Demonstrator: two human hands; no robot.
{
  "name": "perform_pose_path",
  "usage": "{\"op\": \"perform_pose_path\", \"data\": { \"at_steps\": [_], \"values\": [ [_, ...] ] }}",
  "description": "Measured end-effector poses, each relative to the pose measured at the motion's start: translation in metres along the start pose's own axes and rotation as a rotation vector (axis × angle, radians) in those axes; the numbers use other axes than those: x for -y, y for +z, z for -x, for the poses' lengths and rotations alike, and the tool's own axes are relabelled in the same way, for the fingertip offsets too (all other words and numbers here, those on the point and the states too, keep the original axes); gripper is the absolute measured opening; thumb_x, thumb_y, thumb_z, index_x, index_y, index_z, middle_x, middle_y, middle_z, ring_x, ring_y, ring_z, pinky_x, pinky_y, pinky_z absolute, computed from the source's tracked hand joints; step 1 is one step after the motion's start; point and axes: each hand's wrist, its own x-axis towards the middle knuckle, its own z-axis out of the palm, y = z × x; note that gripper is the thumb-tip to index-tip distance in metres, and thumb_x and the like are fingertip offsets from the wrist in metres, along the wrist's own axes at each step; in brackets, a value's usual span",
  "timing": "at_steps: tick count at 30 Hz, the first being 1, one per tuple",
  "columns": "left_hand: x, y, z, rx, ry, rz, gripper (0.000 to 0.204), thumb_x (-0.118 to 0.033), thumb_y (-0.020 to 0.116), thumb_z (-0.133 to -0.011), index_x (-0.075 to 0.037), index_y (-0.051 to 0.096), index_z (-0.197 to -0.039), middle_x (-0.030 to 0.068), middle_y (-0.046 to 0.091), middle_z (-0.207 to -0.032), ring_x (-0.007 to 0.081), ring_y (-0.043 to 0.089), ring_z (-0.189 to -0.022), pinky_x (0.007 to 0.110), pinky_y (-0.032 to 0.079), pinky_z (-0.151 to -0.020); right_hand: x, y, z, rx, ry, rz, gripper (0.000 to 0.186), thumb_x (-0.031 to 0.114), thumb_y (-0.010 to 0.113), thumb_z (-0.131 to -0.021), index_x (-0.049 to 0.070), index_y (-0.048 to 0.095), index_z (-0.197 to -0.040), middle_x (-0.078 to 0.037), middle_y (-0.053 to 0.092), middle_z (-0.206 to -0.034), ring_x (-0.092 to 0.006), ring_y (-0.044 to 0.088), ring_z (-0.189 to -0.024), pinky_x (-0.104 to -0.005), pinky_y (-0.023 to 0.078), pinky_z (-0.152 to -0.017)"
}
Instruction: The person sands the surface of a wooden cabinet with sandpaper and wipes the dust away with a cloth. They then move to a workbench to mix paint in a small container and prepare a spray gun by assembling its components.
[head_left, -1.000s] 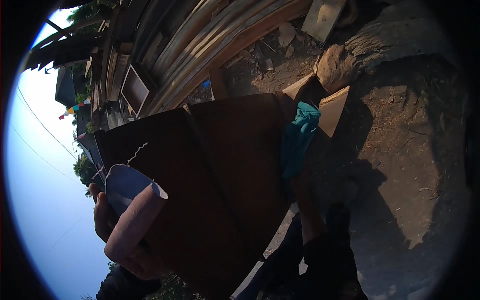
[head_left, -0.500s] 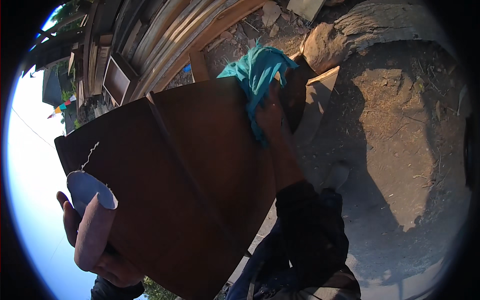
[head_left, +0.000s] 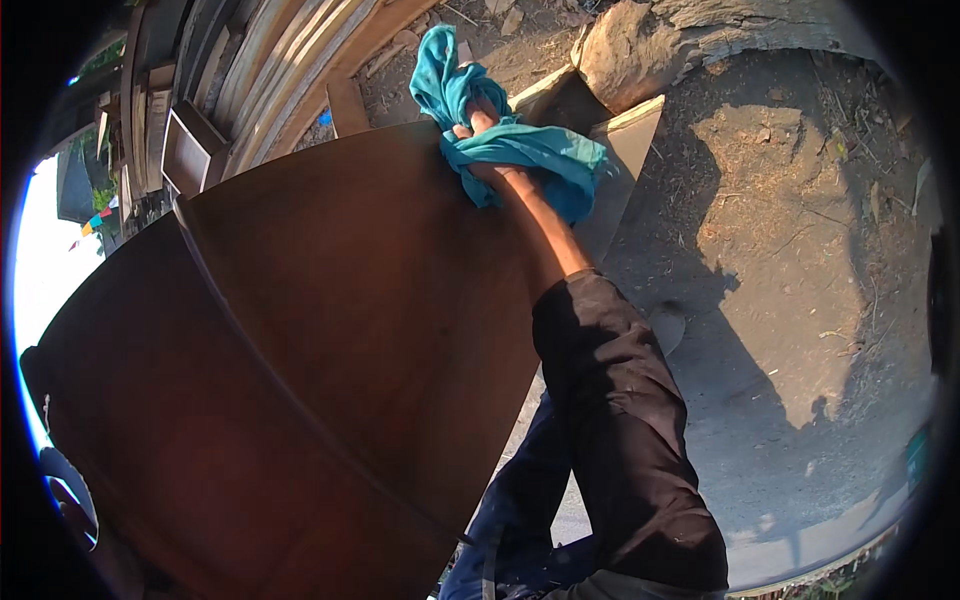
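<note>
My right hand (head_left: 484,128) holds a crumpled teal cloth (head_left: 550,160) against the far right edge of a large brown-stained wooden piece (head_left: 340,320), which has a raised strip running across its face. Only part of my left hand (head_left: 85,525) shows, in shadow at the far left rim, with a curled sheet of pinkish, pale-backed paper (head_left: 62,472) at it; its grip is mostly hidden.
Stacked planks (head_left: 270,70) and a wooden tray-like box (head_left: 185,150) lie beyond the piece. A weathered log (head_left: 660,50) lies at the top right, with a board (head_left: 625,180) near it. Sunlit dirt (head_left: 770,230) stretches along the right.
My right hand and the cloth have moved up along the wooden piece toward its far edge. The view has shifted, so the piece fills more of it and my left hand sits at the rim.
</note>
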Motion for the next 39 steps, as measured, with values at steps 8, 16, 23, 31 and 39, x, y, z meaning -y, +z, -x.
{"op": "perform_pose_path", "data": {
  "at_steps": [8, 16, 23, 31, 39],
  "values": [
    [-0.001, -0.001, 0.002, -0.004, 0.004, 0.008, 0.078, -0.06, 0.03, -0.1, 0.0, 0.031, -0.15, 0.0213, 0.028, -0.157, 0.0355, 0.03, -0.147, 0.052, 0.027, -0.119, -0.04, -0.046, 0.235, 0.077, 0.324, -0.268, 0.066, 0.008, 0.068, -0.079, 0.005, 0.044, -0.141, -0.02, 0.065, -0.122, -0.0405, 0.063, -0.111, -0.0436, 0.051, -0.095],
    [0.013, -0.001, 0.007, 0.0, -0.023, 0.064, 0.076, -0.059, 0.033, -0.099, -0.004, 0.028, -0.152, 0.0207, 0.021, -0.16, 0.0351, 0.028, -0.148, 0.051, 0.03, -0.118, -0.06, -0.024, 0.131, -0.029, 0.36, 0.083, 0.03, 0.029, 0.066, -0.087, -0.001, 0.07, -0.086, -0.023, 0.069, -0.087, -0.0425, 0.066, -0.088, -0.0495, 0.049, -0.083],
    [-0.005, -0.011, 0.003, 0.03, -0.034, 0.098, 0.075, -0.059, 0.037, -0.099, -0.007, 0.026, -0.153, 0.0202, 0.015, -0.162, 0.0347, 0.027, -0.148, 0.051, 0.032, -0.118, -0.075, 0.013, 0.015, -0.062, 0.24, -0.227, 0.036, 0.03, 0.058, -0.095, 0.003, 0.065, -0.118, -0.018, 0.07, -0.113, -0.0374, 0.065, -0.102, -0.0419, 0.049, -0.085],
    [-0.011, -0.02, 0.013, 0.033, -0.071, 0.228, 0.075, -0.058, 0.04, -0.099, -0.011, 0.023, -0.155, 0.0195, 0.009, -0.164, 0.0343, 0.025, -0.149, 0.05, 0.034, -0.117, -0.062, -0.036, 0.257, 0.034, 0.601, -0.139, 0.045, 0.032, 0.059, -0.091, -0.005, 0.063, -0.117, -0.025, 0.07, -0.103, -0.038, 0.068, -0.099, -0.0438, 0.051, -0.084],
    [-0.014, -0.009, 0.003, 0.03, -0.004, 0.125, 0.07, -0.053, 0.033, -0.102, -0.003, 0.032, -0.151, 0.0207, 0.021, -0.161, 0.0352, 0.033, -0.146, 0.051, 0.034, -0.116, -0.017, 0.002, 0.008, 0.008, 0.157, -0.267, 0.023, 0.022, 0.066, -0.092, 0.001, 0.067, -0.101, -0.019, 0.071, -0.092, -0.0362, 0.067, -0.087, -0.0403, 0.05, -0.076]
  ]
}}
